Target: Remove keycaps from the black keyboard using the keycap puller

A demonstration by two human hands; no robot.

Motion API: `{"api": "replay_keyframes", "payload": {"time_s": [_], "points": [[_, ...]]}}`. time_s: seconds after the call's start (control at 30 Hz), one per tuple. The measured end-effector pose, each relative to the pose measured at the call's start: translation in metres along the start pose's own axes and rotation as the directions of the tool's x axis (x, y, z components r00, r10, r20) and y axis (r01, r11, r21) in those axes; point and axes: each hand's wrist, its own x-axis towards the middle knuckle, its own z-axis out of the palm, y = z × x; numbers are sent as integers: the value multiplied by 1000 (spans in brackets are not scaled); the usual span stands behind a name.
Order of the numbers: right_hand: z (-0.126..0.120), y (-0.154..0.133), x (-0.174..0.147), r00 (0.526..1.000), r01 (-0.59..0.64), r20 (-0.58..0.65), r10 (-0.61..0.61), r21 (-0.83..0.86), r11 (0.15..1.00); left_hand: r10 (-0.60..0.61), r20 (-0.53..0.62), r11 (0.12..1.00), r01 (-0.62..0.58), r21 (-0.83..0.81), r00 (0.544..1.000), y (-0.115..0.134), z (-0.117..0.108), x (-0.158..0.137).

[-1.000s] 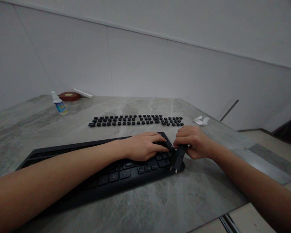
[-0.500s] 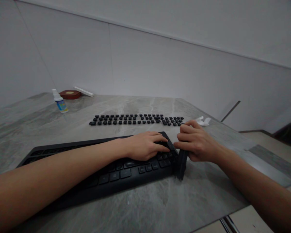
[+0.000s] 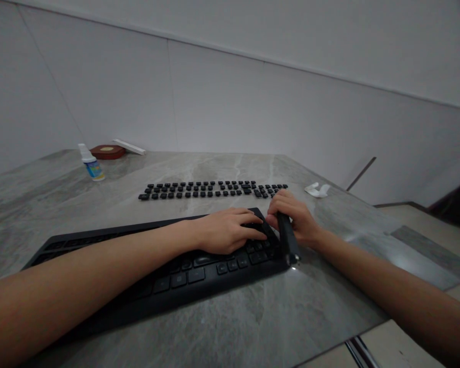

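Note:
A black keyboard [image 3: 199, 291] lies at a slant on the table, with keys still seated along its front and right parts. My left hand [image 3: 226, 231] rests palm down across its right half, fingers stretched over the keys. Wrapped round a long black bar-shaped object [image 3: 288, 240] is my right hand [image 3: 293, 217], at the keyboard's right end. The near tip of that object shows a small shiny spot; its exact kind is unclear. My left forearm hides much of the keyboard's middle.
Beyond the keyboard, loose black keycaps [image 3: 187, 194] lie in rows. A crumpled white tissue [image 3: 317, 190] is to the right of them. At the back left stand a spray bottle [image 3: 92, 166], a dark red case [image 3: 108, 152] and a white strip-like box [image 3: 129, 146].
My right hand has moved a little left and turned, swinging the black bar-shaped object so its near end points more toward me. My left hand stays on the keyboard.

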Motion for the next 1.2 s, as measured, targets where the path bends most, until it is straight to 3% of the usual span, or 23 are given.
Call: {"api": "replay_keyframes", "payload": {"time_s": [0.07, 0.17, 0.27, 0.37, 0.67, 0.93, 1.2], "points": [[13, 1, 1, 987, -104, -115, 112, 69, 992, -14, 11, 1000, 14, 10, 1000, 1, -1, 0], [26, -1, 3, 929, -296, -183, 321, 152, 943, -25, 39, 1000, 25, 14, 999, 4, -5, 1], [31, -5, 5, 841, -466, -177, 511, 245, 850, -38, 60, 999, 39, -14, 997, 6, -7, 4], [33, -9, 7, 783, -538, -126, 609, 354, 765, -54, 85, 998, 56, -22, 995, 6, -8, 5], [37, -5, 7, 753, -582, -19, 658, 448, 679, -73, 166, 996, 80, -37, 983, -1, -6, 15], [34, -17, 10, 717, -646, 125, 686, 488, 587, -205, -81, 979, 205, -16, 975, 2, 22, 32], [38, -19, 3, 747, -559, -53, 662, 489, 670, -98, -104, 994, 93, -56, 990, 0, 29, 34]]}}
